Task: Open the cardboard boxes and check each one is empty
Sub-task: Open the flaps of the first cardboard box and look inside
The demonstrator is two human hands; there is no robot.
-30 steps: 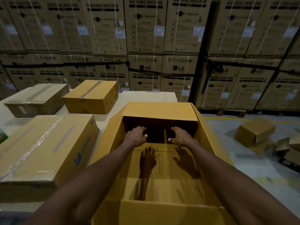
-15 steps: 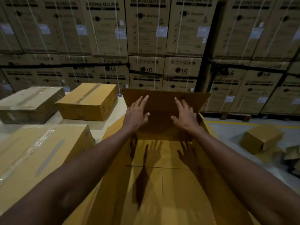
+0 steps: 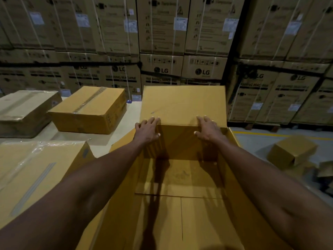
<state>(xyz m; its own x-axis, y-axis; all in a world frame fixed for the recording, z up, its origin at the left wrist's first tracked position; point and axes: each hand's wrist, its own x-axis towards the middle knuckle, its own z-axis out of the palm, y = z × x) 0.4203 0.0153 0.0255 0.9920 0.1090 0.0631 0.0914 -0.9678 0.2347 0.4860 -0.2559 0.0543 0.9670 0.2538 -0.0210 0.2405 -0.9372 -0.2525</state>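
Note:
An open yellow cardboard box (image 3: pixel 234 159) stands right in front of me. Its bare bottom (image 3: pixel 180 179) shows nothing but the shadows of my arms. The far flap (image 3: pixel 182 103) is tipped up and back. My left hand (image 3: pixel 147 131) lies flat on the flap's fold line at the left, fingers spread on the flap and thumb against the inner wall. My right hand (image 3: pixel 207 129) presses the same fold at the right in the same way. Neither hand is wrapped around anything.
Three closed taped boxes lie on the pale table (image 3: pixel 100 139) to the left: a near one (image 3: pixel 36 168), a yellow one (image 3: pixel 90 109) and a duller one (image 3: pixel 23 110). Loose small boxes (image 3: pixel 292 150) sit on the floor at right. Stacked washing-machine cartons (image 3: pixel 162 33) wall off the back.
The far flap went from lying over the opening to raised and pushed back. Both hands came up out of the box and now rest lower, along the flap's fold.

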